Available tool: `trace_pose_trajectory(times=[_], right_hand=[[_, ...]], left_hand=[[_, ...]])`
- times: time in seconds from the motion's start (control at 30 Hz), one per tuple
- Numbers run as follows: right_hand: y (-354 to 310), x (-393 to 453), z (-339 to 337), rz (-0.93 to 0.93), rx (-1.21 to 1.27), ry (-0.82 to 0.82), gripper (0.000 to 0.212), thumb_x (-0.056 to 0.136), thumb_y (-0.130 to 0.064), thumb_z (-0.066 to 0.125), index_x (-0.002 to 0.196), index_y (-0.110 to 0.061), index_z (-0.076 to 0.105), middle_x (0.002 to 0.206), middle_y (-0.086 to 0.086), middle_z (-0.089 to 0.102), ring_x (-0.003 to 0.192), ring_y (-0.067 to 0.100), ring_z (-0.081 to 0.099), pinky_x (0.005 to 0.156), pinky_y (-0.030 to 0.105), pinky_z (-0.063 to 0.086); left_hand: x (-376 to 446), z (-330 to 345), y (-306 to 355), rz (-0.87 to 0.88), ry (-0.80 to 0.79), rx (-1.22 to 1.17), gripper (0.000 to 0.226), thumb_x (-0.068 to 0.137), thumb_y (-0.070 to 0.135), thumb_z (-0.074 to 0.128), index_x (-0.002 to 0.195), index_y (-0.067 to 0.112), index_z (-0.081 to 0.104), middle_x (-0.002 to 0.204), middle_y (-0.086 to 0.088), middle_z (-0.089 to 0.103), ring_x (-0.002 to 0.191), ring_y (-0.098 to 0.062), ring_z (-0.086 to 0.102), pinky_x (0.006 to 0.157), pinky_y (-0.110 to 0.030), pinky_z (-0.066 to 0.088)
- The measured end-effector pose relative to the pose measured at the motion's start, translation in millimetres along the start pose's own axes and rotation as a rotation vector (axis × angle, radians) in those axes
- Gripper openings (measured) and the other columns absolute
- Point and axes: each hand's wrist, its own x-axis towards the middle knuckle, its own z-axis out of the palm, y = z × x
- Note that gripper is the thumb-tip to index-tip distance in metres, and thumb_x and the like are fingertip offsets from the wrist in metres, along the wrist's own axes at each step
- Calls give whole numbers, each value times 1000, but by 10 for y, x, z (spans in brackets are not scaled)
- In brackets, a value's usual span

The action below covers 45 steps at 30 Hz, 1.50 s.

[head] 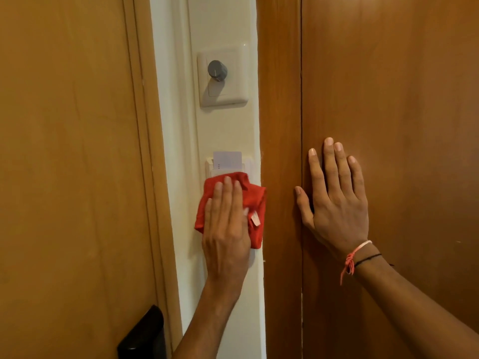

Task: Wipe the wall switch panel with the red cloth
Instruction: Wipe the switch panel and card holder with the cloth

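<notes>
left hand (226,230) flat, fingers extended, pressing red cloth (255,203) onto lower wall switch panel (210,164); key card (227,159) sticks out at 12 o'clock of cloth. right hand (337,195) open, palm on wooden panel (401,99) at 3 o'clock.

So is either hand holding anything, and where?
Left hand presses the crumpled red cloth flat against the wall, palm over its middle. Right hand holds nothing.

Red cloth (255,200), cream switch panel (211,167)
</notes>
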Motion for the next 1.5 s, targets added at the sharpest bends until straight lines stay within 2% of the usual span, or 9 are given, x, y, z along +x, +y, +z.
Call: trace_pose_trajectory(times=[0.1, 0.23, 0.4, 0.53, 0.7, 0.87, 1.03, 1.23, 1.5], right_hand=[[-2, -3, 17, -2, 4, 0, 74, 106, -52, 34, 166, -10, 25, 174, 19, 20, 163, 35, 17, 133, 50, 17], [-14, -6, 30, -3, -1, -1, 74, 106, -52, 33, 166, -9, 25, 174, 20, 20, 163, 36, 18, 133, 52, 20], [-4, -6, 36, 0, 1, -3, 74, 106, -53, 33, 166, -10, 24, 174, 20, 20, 163, 35, 17, 133, 51, 17], [-6, -6, 39, -3, -5, 3, 74, 106, -52, 35, 166, -10, 23, 174, 20, 19, 164, 35, 16, 134, 50, 17], [-8, -14, 50, 0, 14, 8, 74, 106, -53, 36, 166, -11, 24, 175, 18, 19, 164, 34, 16, 134, 49, 13], [-20, -11, 35, 2, 12, 18, 74, 106, -52, 36, 166, -11, 23, 175, 19, 18, 164, 34, 16, 134, 49, 14], [-16, -7, 35, 6, 12, 12, 74, 106, -53, 36, 166, -11, 24, 174, 18, 20, 164, 35, 17, 134, 48, 12], [-18, -1, 5, 2, 14, 10, 73, 106, -52, 36, 166, -10, 25, 174, 19, 21, 163, 35, 18, 133, 50, 17], [-29, 11, -8, 9, 18, 2, 73, 107, -52, 35, 166, -10, 25, 173, 19, 22, 162, 36, 21, 132, 51, 20]], left_hand=[[144, 30, 173, -273, 68, -101, 52, 104, 34, 30, 149, 7, 29, 154, -16, 37, 146, -31, 27, 116, -52, 30], [-36, 47, 121, 27, -19, 56, 53, 103, 34, 34, 149, 7, 30, 153, -17, 37, 145, -32, 29, 117, -50, 29], [118, -21, 128, -125, 13, 12, 52, 102, 33, 35, 145, 4, 38, 150, -19, 43, 142, -33, 33, 115, -51, 32], [-61, -30, 24, 114, -38, 89, 51, 103, 35, 31, 143, 4, 40, 145, -19, 48, 138, -35, 40, 110, -53, 39], [190, -33, 81, -208, 46, -50, 52, 102, 32, 37, 146, 4, 38, 149, -18, 44, 141, -33, 35, 113, -54, 36], [-74, -30, 37, 43, -28, 59, 52, 101, 32, 40, 144, 4, 38, 147, -19, 47, 139, -34, 38, 112, -52, 36], [129, -39, 5, -168, 41, -34, 52, 101, 32, 42, 144, 5, 41, 147, -17, 47, 139, -33, 37, 110, -54, 36], [-118, -57, 8, -84, -18, -1, 54, 101, 36, 33, 143, 2, 41, 143, -22, 51, 134, -39, 44, 102, -60, 45], [-44, -118, -65, -115, -49, -34, 54, 98, 31, 41, 142, 1, 44, 144, -20, 49, 136, -36, 41, 105, -58, 39]])
